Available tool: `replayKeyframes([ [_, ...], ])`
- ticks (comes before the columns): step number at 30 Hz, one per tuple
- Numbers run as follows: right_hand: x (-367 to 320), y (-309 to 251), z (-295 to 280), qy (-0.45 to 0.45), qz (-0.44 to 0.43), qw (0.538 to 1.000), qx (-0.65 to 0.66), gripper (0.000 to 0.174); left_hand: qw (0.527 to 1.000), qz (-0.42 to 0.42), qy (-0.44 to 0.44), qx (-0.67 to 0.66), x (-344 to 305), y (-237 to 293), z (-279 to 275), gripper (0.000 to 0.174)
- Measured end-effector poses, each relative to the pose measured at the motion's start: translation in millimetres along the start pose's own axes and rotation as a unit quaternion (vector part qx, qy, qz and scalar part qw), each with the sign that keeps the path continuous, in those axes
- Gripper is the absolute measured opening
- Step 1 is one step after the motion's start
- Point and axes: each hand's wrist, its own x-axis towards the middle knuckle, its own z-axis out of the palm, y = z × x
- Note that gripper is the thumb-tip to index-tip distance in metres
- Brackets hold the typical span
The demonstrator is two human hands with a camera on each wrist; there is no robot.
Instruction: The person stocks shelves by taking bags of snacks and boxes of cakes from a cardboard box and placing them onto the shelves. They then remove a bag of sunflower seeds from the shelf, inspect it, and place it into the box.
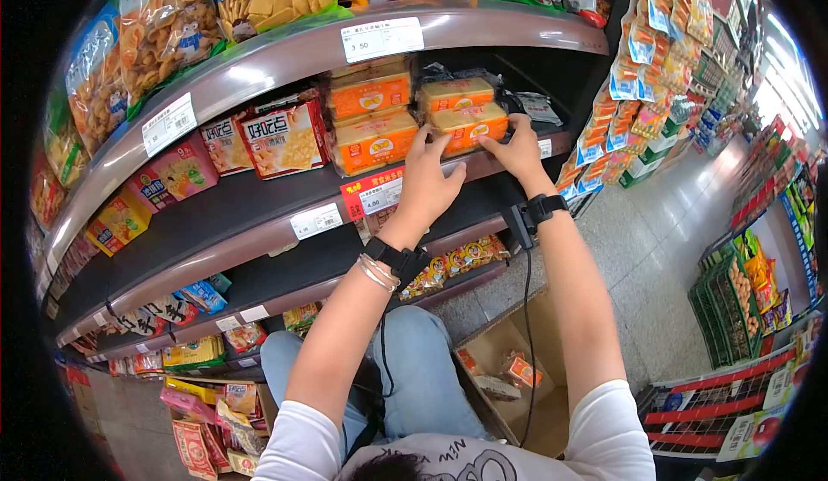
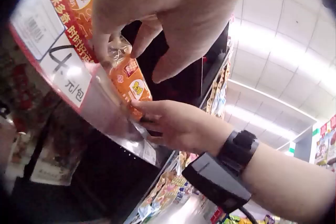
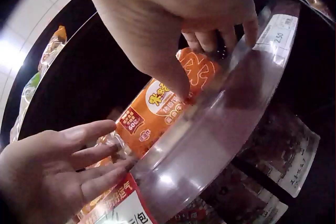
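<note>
Two small stacks of orange snack packs sit on the middle shelf in the head view. My hands are at either end of the front pack [image 1: 473, 134] of the right stack. My right hand [image 1: 522, 157] holds its right end, thumb on the orange front face and fingers around the end, as the right wrist view shows. My left hand [image 1: 429, 179] has its fingers loosely extended at the pack's left end, beside the clear crimped wrapper. Another orange pack [image 1: 457, 94] lies behind and above. The left stack [image 1: 377, 143] stands close by my left fingers.
Red biscuit boxes [image 1: 283, 140] and a pink box [image 1: 172, 170] share the shelf to the left. A shelf lip [image 1: 483, 170] with price tags runs along the front. Below are an open carton [image 1: 483, 343] with a few packs and another full carton [image 1: 211, 429].
</note>
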Motion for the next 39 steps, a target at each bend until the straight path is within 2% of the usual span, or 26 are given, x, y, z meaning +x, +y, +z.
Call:
replayKeyframes([
  [3,3.5,-16.2,-5.0,0.046,0.031,0.998,-0.012,0.092,0.998,0.033,0.047,0.033,-5.3,-7.2,5.5,0.047],
  [6,17.2,-46.0,-9.2,0.076,0.033,0.996,-0.041,0.099,0.997,0.007,0.075,-0.024,-10.2,-3.3,2.8,0.037],
  [10,40.0,-62.0,3.9,0.032,-0.006,0.999,-0.028,0.102,0.994,-0.013,0.095,-0.049,-13.6,-0.3,-4.8,0.03],
  [13,44.6,-89.4,3.3,-0.041,0.004,0.993,-0.115,0.108,0.994,-0.02,0.093,-0.06,-13.0,-0.2,-12.6,0.029],
  [16,46.3,-113.5,8.8,-0.072,0.055,0.988,-0.127,0.116,0.994,-0.004,0.102,-0.05,-10.7,-7.9,-15.7,0.028],
  [19,53.4,-121.1,14.4,-0.152,0.106,0.969,-0.166,0.122,0.993,-0.007,0.1,-0.062,-11.1,-8.9,-20.5,0.028],
  [22,60.1,-123.3,20.9,-0.146,0.122,0.961,-0.202,0.123,0.993,-0.017,0.097,-0.066,-10.9,-8.6,-26.5,0.027],
  [25,63.3,-117.9,24.5,-0.123,0.099,0.968,-0.193,0.117,0.992,-0.025,0.098,-0.077,-13.0,-11.2,-30.9,0.026],
  [34,55.1,-129.5,13.9,-0.121,0.085,0.973,-0.179,0.083,0.989,-0.041,0.103,-0.095,-21.7,-11.2,-46.9,0.026],
  [39,57.9,-113.8,20.8,-0.012,0.084,0.99,-0.113,0.079,0.991,-0.013,0.106,-0.082,-27.9,-24.5,-48.6,0.026],
])
